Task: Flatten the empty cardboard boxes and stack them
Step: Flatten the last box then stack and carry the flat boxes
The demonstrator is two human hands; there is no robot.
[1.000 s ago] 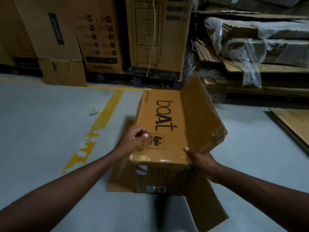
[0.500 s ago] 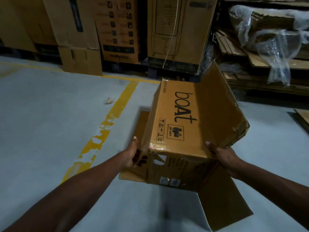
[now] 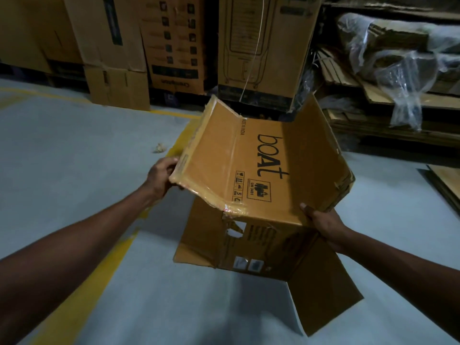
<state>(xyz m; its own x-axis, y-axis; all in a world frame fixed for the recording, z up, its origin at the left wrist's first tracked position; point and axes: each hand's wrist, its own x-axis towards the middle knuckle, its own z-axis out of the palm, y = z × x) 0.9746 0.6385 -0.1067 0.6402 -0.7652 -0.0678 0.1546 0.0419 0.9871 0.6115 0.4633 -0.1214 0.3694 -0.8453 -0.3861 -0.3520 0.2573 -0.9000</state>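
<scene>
Cardboard box (image 3: 261,170), printed "boAt", is held in the air above the grey floor (image 3: 74,170), half collapsed, its long axis running away from the person. The left hand (image 3: 161,176) pinches the taped left flap edge; the right hand (image 3: 323,222) clamps the near right corner. Both grips sit at the box's near end, so folding it flat likely means pressing forward and down.

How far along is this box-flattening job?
Early to midway. The boat box is emptied, its flaps open. Left hand and right hand grip it in the air, not yet flat. It must be collapsed, then stacked; flat cardboard lies at right.
</scene>
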